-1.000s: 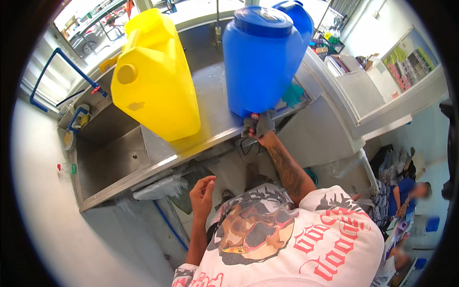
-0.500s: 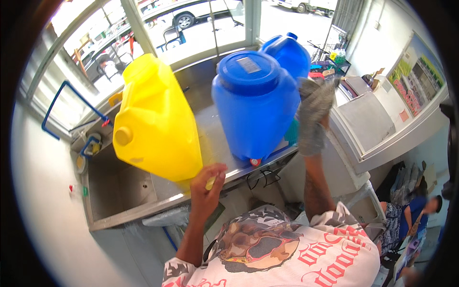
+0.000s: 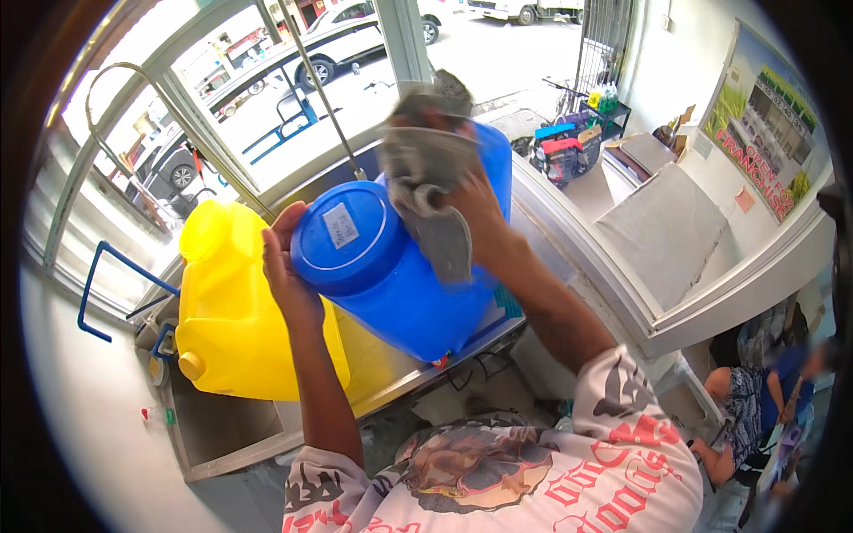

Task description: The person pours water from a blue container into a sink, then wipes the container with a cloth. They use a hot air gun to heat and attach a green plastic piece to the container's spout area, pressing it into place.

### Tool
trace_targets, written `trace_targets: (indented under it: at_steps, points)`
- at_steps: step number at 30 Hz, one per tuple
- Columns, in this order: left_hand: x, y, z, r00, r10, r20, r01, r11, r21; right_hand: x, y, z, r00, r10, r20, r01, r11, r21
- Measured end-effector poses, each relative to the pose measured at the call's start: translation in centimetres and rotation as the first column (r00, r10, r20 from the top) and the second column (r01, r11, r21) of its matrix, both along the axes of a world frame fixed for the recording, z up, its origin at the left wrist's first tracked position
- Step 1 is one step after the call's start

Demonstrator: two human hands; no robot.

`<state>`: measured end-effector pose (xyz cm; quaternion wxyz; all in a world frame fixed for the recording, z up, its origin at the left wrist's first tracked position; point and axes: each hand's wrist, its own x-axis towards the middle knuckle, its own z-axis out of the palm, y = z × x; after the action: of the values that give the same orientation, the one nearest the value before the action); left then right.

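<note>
A blue plastic drum [image 3: 404,311] with a round screw lid leans left on the steel counter, a small red tap [image 3: 442,361] at its base. My left hand [image 3: 293,277] grips the lid's left edge, its fingers bent against the rim. Bunched in my right hand [image 3: 480,209] is a grey cloth [image 3: 426,169], blurred by motion, over the drum's upper right side. The cloth hides part of that side and most of my right fingers. Close by my left forearm, a yellow jerrycan [image 3: 240,311] stands on the left.
Behind the drum, a second blue container [image 3: 495,164] shows partly. The counter [image 3: 378,373] meets a sink [image 3: 222,422] at left, with a bent blue pipe [image 3: 93,289] by the wall. Glass windows border the far side. A person [image 3: 764,391] is at the lower right.
My left hand has moved up from beside the yellow jerrycan to the drum's lid. My right hand has swung the cloth up and left over the drum, which now leans left.
</note>
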<state>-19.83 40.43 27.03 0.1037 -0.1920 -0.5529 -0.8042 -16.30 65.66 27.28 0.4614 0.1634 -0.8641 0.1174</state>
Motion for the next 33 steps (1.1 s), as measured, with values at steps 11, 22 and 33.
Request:
trace_targets:
  at_steps: [11, 22, 33]
  points:
    - [5.1, 0.4, -4.2, 0.994, 0.048, 0.103, -0.053, 0.998, 0.045, -9.2, 2.9, 2.3, 0.992, 0.109, -0.059, -0.109, 0.994, -0.002]
    - [12.0, 4.3, -4.0, 0.888, 0.3, -0.349, -0.434, 0.796, -0.422, -18.9, -4.5, 9.2, 0.868, 0.194, 0.458, -0.459, 0.666, 0.588]
    - [7.1, 0.8, -5.8, 0.93, 0.166, -0.329, -0.171, 0.985, 0.011, 4.3, -14.8, 10.7, 0.556, -0.377, 0.74, -0.693, 0.281, 0.664]
